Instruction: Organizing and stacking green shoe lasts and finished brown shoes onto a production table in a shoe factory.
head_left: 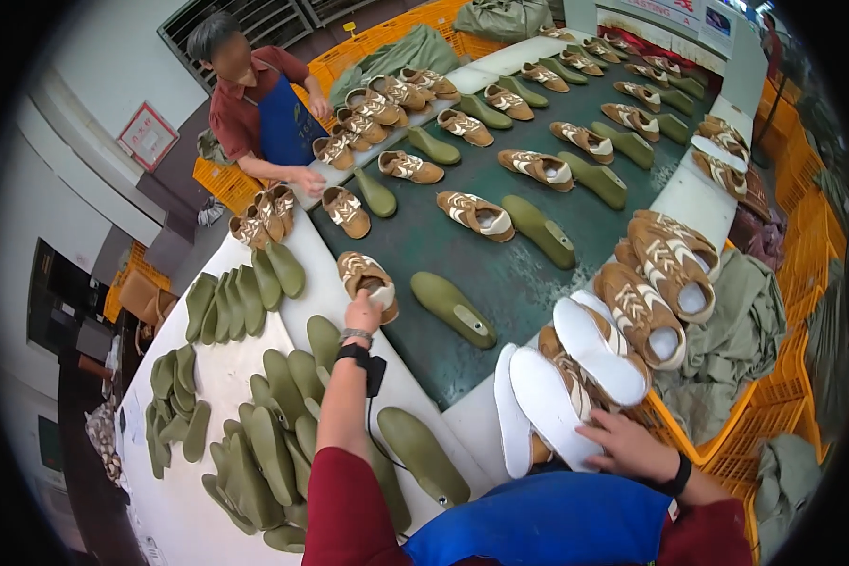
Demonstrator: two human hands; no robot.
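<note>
My left hand is closed round the heel end of a brown shoe with white stripes, at the left edge of the dark green belt. Just right of that shoe lies a single green shoe last. My right hand is at the lower right, its fingers closed on the edge of a white shoe sole. Another white sole lies to its left and a third, wider one beyond it, with brown shoe uppers showing beneath and between them.
Many green lasts crowd the white left ledge. Shoes and lasts stand in rows along the belt. Opposite, a co-worker in a blue apron reaches toward the ledge. Brown shoes and orange crates line the right side.
</note>
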